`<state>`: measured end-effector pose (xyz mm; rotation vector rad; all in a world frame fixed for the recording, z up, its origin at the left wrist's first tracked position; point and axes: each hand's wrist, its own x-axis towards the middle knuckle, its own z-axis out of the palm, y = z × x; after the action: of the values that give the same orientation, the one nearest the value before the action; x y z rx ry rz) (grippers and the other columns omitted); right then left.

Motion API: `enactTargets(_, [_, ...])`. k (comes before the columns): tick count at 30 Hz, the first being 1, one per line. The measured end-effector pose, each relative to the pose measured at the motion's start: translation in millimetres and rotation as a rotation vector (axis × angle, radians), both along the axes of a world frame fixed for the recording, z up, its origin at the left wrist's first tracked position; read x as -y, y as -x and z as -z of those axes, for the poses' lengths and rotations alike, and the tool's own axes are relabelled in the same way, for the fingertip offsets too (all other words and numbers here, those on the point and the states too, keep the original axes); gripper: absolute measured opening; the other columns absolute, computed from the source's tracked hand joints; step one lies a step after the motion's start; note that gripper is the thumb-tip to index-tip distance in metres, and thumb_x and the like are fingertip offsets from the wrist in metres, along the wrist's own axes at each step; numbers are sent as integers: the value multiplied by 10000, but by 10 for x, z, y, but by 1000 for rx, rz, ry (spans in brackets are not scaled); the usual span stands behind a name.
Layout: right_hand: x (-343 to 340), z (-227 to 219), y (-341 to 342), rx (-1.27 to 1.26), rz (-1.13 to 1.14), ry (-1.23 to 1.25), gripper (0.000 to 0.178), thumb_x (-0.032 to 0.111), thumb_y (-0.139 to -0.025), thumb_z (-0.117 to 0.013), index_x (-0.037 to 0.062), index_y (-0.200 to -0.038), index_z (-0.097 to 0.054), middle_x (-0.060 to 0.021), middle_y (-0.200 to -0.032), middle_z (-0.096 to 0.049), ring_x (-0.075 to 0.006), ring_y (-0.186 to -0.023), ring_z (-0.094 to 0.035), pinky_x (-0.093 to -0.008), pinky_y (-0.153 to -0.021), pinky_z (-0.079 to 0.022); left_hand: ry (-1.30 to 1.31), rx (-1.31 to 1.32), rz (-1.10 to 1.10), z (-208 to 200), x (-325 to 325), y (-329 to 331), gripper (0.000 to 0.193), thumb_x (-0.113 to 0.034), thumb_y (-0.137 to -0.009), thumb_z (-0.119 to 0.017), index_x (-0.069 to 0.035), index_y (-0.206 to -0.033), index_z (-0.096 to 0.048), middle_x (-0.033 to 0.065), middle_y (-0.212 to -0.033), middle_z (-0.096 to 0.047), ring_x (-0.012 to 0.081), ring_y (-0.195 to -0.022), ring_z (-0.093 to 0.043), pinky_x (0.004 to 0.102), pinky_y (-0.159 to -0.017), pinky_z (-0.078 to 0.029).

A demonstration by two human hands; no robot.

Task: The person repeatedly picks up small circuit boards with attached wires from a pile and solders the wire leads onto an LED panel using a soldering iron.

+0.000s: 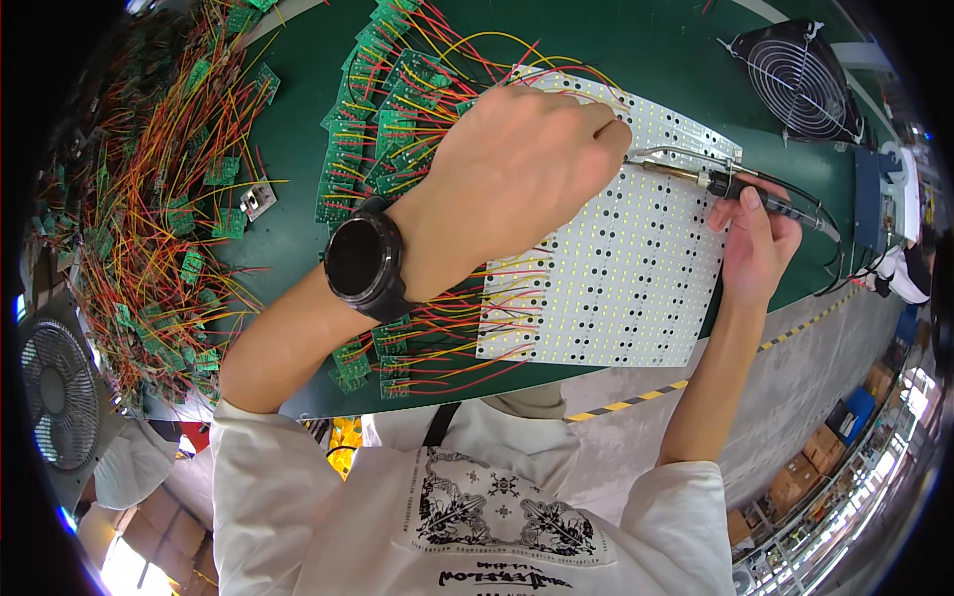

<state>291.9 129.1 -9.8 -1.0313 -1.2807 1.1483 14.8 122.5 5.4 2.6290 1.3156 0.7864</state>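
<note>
My right hand [757, 243] grips a soldering iron [723, 186] by its dark handle. The iron's metal tip and a thin bent tube point left, over a white LED panel [636, 308] and close to my left hand's fingertips. My left hand [532, 149], with a black watch on its wrist, is curled above the panel's upper left part. Its fingers are closed, and whatever they pinch is hidden beneath the hand. Small green circuit boards [343, 164] overlap in rows left of the panel, with red, yellow and dark wires running to the panel's left edge.
A large tangled heap of wired circuit boards [159, 258] covers the left of the green table [636, 30]. At the far right are a square fan with a wire guard [800, 84] and a blue box [874, 199]. A cable [835, 243] trails from the iron.
</note>
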Motion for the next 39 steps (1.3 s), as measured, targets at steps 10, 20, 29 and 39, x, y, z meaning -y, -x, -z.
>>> enactTargets(10, [9, -21, 11, 16, -15, -8, 247, 64, -892, -641, -97, -1079, -624, -161, -799, -668, -201, -579, -611, -297, -551, -475, -24, 9, 3, 7, 1, -6, 110, -134, -815, -656, -39, -779, -614, 63, -728, -608, 264, -642, -628, 377, -531, -505])
enactTargets(20, [14, -37, 20, 22, -16, 1, 239, 62, -890, -644, -94, -1070, -623, -152, -715, -655, -200, -571, -608, -289, -550, -466, -15, 25, -2, -19, 16, -11, 108, -121, -806, -650, -32, -763, -607, 71, -723, -605, 273, -645, -623, 383, -535, -502])
enactTargets(29, [37, -36, 20, 4, 55, 32, 252, 90, -905, -627, -98, -1071, -617, -152, -695, -652, -199, -564, -598, -296, -553, -469, -12, 26, -4, 17, 19, -2, 88, -109, -791, -650, -32, -768, -616, 74, -720, -610, 271, -649, -629, 383, -535, -506])
enactTargets(39, [-3, -46, 37, -90, 41, 11, 238, 78, -920, -599, -98, -1079, -616, -135, -703, -647, -190, -559, -586, -301, -545, -465, -31, 31, 1, -6, 22, 12, 84, -103, -766, -626, -28, -748, -595, 86, -724, -618, 285, -661, -635, 398, -532, -503])
